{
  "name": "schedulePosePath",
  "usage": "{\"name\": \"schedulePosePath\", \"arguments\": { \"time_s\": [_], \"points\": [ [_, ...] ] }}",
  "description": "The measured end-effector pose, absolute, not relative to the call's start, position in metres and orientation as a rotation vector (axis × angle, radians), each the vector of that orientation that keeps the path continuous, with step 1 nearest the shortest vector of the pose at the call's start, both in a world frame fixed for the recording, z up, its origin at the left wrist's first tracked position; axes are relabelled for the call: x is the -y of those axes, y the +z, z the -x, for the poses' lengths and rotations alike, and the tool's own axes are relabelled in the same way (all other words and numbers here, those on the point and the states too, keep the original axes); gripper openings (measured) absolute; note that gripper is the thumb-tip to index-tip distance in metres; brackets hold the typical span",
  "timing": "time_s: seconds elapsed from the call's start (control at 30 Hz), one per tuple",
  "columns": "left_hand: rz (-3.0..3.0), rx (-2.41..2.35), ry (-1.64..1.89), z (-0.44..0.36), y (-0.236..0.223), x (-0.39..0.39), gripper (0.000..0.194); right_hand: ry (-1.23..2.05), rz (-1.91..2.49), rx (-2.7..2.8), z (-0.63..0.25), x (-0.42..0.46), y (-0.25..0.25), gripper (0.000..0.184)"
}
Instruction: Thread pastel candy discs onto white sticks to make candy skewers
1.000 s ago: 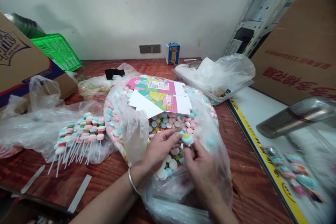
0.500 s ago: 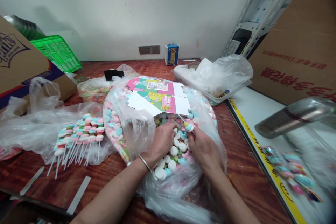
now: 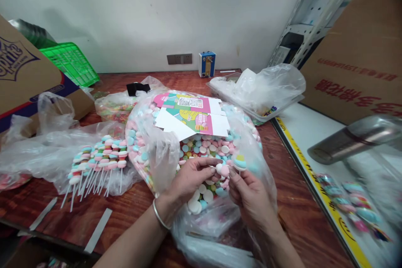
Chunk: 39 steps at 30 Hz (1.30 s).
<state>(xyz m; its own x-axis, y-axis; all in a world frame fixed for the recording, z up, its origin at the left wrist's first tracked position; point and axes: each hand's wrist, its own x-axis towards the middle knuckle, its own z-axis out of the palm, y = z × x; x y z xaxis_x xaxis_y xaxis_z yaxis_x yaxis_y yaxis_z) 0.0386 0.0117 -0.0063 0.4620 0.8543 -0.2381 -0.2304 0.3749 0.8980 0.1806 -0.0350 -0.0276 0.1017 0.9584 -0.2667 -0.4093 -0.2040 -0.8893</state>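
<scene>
My left hand [image 3: 192, 179] is closed in a pinch on a small pink-and-white marshmallow piece [image 3: 222, 170]. Close beside it, my right hand [image 3: 253, 194] grips a candy stick carrying a yellow gummy and a blue-and-white marshmallow [image 3: 240, 162]; its thumb and finger also reach the pink piece. The stick is mostly hidden by the fingers. Both hands are above an open plastic bag [image 3: 163, 155] full of pastel marshmallows and small ring-shaped gummies. Flat printed cardboard [image 3: 201, 114] lies across its far part. Several loaded candy skewers [image 3: 105, 155] rest to the left on crumpled plastic.
A Sprite carton [image 3: 19, 67] and a green basket [image 3: 72, 63] stand at the left. Behind on the right is a clear tray [image 3: 282, 102] with plastic in it. A metal flask [image 3: 354, 138] and wrapped candies [image 3: 362, 207] lie on the white surface beside a large carton [image 3: 361, 63].
My left hand has come up from the pile with marshmallow in its fingers. My right hand has moved slightly right with the candy stick, now more upright.
</scene>
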Motion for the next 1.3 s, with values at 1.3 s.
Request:
{"name": "schedulePosePath", "arguments": {
  "time_s": [1.3],
  "points": [
    [-1.275,-1.104,1.151,-0.036,-0.015,-0.003,0.020,-0.207,1.787,2.093,-0.182,0.104,-0.016,0.032]
  ]
}}
